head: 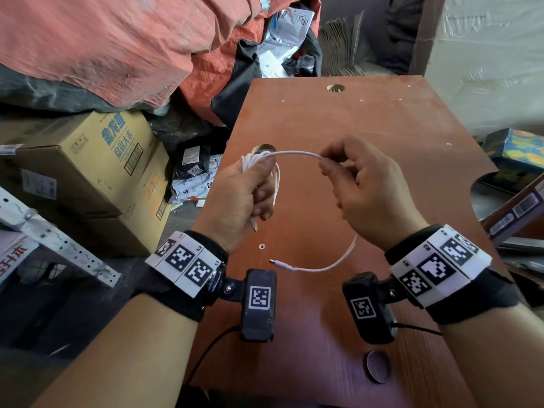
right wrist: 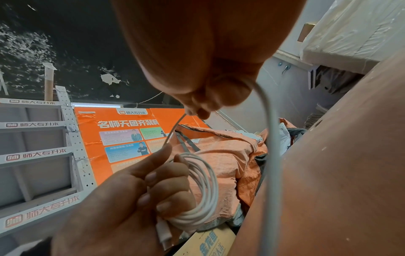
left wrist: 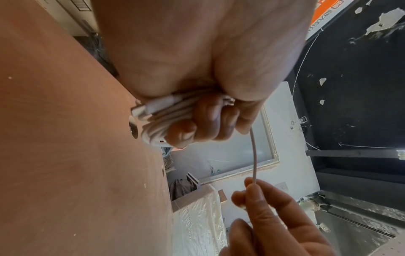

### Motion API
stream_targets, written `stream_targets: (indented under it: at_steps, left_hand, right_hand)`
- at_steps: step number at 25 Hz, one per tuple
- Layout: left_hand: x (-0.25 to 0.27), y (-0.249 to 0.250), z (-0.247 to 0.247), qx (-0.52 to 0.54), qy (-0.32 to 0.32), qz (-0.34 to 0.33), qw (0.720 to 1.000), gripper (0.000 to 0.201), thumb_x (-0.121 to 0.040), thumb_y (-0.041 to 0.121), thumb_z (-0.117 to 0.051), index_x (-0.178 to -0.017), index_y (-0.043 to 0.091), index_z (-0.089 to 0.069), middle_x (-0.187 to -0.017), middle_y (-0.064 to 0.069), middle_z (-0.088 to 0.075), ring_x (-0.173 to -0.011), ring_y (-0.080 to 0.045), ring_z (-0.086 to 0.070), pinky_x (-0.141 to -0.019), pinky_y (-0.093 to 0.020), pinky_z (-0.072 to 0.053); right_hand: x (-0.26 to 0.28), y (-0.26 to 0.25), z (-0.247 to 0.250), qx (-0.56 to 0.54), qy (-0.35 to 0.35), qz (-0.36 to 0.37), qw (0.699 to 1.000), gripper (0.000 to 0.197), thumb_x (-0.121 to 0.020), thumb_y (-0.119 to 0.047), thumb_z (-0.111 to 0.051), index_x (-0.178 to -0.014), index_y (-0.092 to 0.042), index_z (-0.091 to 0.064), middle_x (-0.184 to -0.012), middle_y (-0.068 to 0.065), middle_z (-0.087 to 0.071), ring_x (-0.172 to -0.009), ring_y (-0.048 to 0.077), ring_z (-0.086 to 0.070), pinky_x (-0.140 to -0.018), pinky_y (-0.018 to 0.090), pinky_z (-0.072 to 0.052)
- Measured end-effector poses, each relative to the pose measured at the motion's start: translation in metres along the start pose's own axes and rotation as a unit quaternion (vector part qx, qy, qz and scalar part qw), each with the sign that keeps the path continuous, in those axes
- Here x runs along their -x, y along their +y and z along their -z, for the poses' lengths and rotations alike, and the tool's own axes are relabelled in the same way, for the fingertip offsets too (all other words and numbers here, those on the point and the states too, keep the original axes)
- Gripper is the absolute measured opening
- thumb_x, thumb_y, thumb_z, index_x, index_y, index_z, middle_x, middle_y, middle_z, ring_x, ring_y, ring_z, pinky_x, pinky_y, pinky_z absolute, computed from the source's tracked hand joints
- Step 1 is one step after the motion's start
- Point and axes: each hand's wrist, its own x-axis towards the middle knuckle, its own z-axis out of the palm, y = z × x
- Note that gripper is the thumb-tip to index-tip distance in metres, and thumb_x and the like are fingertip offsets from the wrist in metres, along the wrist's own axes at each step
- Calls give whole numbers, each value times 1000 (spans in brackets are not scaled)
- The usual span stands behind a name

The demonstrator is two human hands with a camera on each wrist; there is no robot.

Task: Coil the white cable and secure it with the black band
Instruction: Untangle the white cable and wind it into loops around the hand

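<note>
Above the brown table (head: 382, 136), the left hand (head: 244, 195) is gripping the coiled white cable (head: 275, 178) near the table's left edge; the right hand (head: 365, 187) is pinching its loose strand, tail dangling over bare tabletop.

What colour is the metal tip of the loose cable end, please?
Coppery pink, on a white plug; the head view shows it best.

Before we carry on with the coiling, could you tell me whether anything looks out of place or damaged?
Nothing looks damaged. The white cable is partly coiled in the left hand; its free end lies loose on the table. No black band is visible.
</note>
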Motion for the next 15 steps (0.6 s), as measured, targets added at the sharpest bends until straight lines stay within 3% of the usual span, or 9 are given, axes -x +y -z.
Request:
stream_targets:
  at_steps: [4,6,8,11,15]
  left_hand:
    - [3,3,2,23,-27,-6,999,28,-101,18,-41,-75,12,-49,-56,-2,-29,-45,-18,-13,-50,-36,-16]
    - [3,4,3,37,-33,-7,999,27,-100,17,-40,-76,13,-50,-57,-2,-26,-47,-19,-11,-51,-37,-14]
    - [2,5,5,35,-40,-5,999,25,-99,17,-40,-76,13,-48,-56,-1,-24,-45,-17,-11,-48,-35,-14]
    - [2,3,6,6,-31,2,1000,27,-98,21,-45,-73,12,-48,-52,1,-24,-40,-13,-13,-41,-28,-17]
    - [3,2,5,-9,-23,3,1000,30,-94,22,-57,-66,13,-49,-46,4,-25,-35,-12,-15,-40,-29,-12]
  right_hand:
    - [1,-1,5,4,-3,-14,1000,11,-95,-32,-60,-90,-22,-62,-68,-3,-63,-59,12,-58,-58,29,-46]
    - [1,-1,7,15,-1,-25,1000,14,-96,-34,-59,-88,-23,-63,-62,0,-62,-58,18,-59,-57,33,-47]
    - [1,0,6,30,-1,-29,999,14,-97,-31,-57,-89,-22,-62,-58,-2,-55,-55,14,-53,-56,32,-43]
    - [1,1,4,38,7,-38,999,13,-99,-30,-53,-91,-21,-59,-53,-4,-45,-53,14,-44,-55,32,-35]
    - [2,-1,2,48,-3,-49,998,13,-101,-31,-49,-95,-20,-54,-57,-2,-48,-56,15,-49,-58,37,-35]
